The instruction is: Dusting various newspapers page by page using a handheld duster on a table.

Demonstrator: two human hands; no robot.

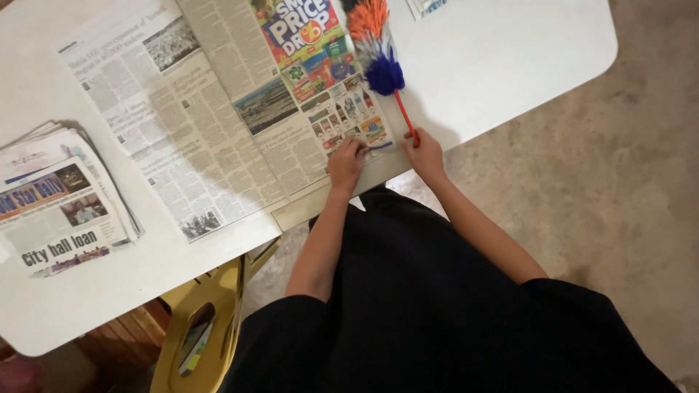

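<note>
— What is held, and where?

— The red handle of a feather duster [380,54] is clamped in the right hand [424,153] at the near table [510,65] edge; the fluffy head lies farther out, on the open newspaper [218,109]. The left hand [346,161] is pressed flat, fingers together, on that paper's near corner.

— Handling?

— The duster is judged light, its thin stick stiff, its head soft; it is best gripped by the handle. The paper is judged limp and easily torn.

— Counts?

— One duster, one spread newspaper, one stack of newspapers [62,200] to the left, one yellow chair [207,320] nearest.
</note>
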